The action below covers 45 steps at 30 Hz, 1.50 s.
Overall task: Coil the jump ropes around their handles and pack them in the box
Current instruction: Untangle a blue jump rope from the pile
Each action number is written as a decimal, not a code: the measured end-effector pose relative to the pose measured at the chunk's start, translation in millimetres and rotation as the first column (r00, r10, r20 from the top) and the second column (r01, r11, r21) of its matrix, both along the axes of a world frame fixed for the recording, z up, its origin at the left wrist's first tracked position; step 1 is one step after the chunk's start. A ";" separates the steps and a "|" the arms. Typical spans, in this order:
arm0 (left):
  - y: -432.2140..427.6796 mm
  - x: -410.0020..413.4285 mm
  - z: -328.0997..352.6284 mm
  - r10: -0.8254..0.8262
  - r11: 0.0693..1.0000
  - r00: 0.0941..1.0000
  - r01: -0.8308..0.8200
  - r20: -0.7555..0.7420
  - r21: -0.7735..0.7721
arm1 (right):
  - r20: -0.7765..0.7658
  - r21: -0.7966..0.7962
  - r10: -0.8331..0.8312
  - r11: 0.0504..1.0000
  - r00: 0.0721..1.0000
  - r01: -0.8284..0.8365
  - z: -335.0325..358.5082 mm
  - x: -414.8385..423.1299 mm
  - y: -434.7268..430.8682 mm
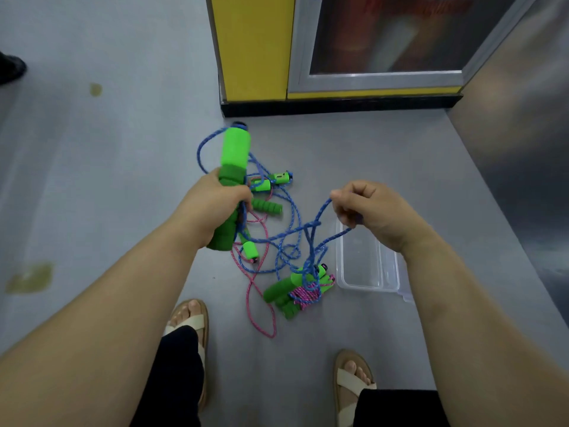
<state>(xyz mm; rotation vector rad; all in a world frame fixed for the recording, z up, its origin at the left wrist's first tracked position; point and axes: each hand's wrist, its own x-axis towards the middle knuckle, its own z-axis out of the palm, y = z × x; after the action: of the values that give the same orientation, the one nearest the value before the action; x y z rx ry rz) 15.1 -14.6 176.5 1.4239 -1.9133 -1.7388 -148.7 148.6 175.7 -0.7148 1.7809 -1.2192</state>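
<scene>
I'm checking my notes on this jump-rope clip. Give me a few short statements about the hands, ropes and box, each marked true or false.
1. The left hand grips a green handle. True.
2. The right hand holds a pink rope. False: it pinches the blue rope.
3. The clear box already holds a coiled rope. False: no rope shows inside it; the coiled bundle lies on the floor beside it.
4. A loose pink rope lies on the floor. True.
</scene>
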 end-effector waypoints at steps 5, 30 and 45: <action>12.8 -2.3 0.7 -0.216 0.973 0.974 0.220 0.069 -0.065 | 0.166 -0.101 -0.029 0.994 0.986 0.046 6.1 -6.0 0.5; 7.0 -3.9 21.9 0.188 0.822 0.841 0.149 -0.507 0.550 | 0.119 -0.093 -0.314 0.941 0.942 0.325 5.3 -3.8 -8.2; 36.1 -13.4 6.1 -0.756 0.649 0.626 0.754 0.192 0.098 | -0.463 0.196 0.437 0.899 0.771 -0.391 17.4 29.5 -17.8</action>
<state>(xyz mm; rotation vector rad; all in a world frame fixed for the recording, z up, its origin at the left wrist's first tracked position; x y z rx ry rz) 1.7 21.5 182.7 0.8410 -2.9339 -1.9264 -119.2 130.8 193.1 -1.3872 1.9196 -0.6793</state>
